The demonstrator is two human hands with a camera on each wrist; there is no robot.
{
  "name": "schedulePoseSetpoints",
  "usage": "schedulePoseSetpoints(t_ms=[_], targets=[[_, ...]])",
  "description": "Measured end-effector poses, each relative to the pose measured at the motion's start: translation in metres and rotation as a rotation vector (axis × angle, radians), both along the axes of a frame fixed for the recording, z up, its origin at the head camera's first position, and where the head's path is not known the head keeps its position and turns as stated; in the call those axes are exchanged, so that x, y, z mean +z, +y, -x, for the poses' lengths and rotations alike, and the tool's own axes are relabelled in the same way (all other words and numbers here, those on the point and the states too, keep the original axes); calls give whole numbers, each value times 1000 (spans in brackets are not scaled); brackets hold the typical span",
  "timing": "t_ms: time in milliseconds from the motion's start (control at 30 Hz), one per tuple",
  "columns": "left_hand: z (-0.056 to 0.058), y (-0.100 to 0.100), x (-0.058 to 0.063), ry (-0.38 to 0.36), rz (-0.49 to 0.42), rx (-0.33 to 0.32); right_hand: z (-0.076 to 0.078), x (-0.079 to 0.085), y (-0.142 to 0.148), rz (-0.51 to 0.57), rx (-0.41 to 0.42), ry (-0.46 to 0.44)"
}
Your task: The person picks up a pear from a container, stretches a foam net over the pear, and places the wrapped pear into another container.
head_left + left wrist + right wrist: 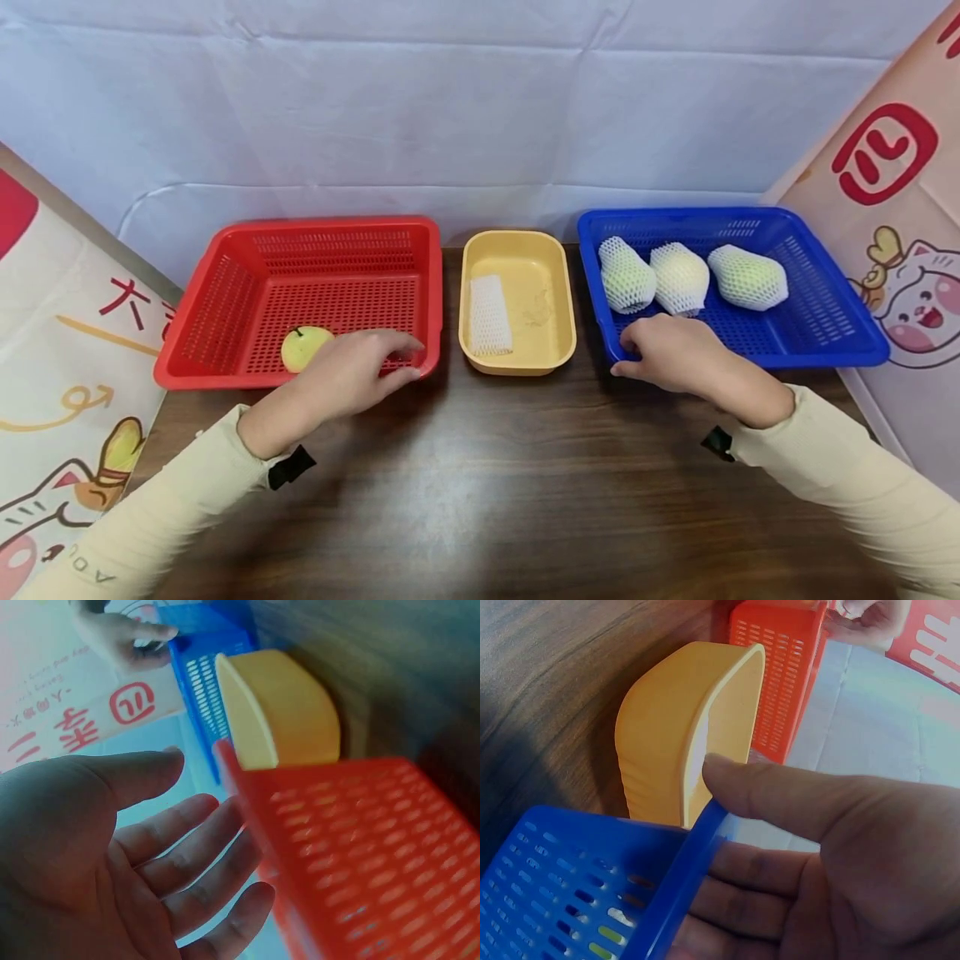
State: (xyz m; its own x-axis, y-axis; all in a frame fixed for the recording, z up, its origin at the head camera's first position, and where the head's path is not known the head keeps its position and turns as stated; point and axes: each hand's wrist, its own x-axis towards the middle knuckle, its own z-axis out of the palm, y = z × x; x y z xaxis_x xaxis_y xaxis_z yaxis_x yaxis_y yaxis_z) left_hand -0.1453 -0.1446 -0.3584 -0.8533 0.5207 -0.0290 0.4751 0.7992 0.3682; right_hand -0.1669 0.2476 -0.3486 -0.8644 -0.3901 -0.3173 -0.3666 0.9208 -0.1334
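At the front right corner of the red basket (300, 223), my left hand (363, 371) has its fingers over the rim and its thumb outside. The left wrist view shows those fingers (199, 874) loosely spread, thumb apart from the rim. My right hand (671, 354) is at the front left corner of the blue basket (817, 342); its fingers reach past the rim, and the thumb lies over it. A round yellow-green fruit (303, 346) with a dark stem sits in the red basket. Three fruits in white foam nets (627, 275) lie in the blue one.
Between the baskets stands a yellow tub (543, 321) with a flat white foam net (490, 317) inside. All three containers are on a dark wooden table (517, 483). Behind them hangs a pale cloth (450, 108), and printed sheets flank both sides.
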Motion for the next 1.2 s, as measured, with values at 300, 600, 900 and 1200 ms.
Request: schedulePoseSetpoints(t_ms=[300, 600, 900, 1200], targets=[[27, -27, 55, -93, 47, 91, 1, -1, 1, 0, 12, 23], [72, -80, 91, -227, 129, 77, 3, 1, 1, -1, 16, 9], [101, -126, 66, -509, 151, 16, 3, 0, 1, 5, 20, 8], [108, -128, 35, -855, 214, 58, 1, 0, 4, 11, 10, 5]])
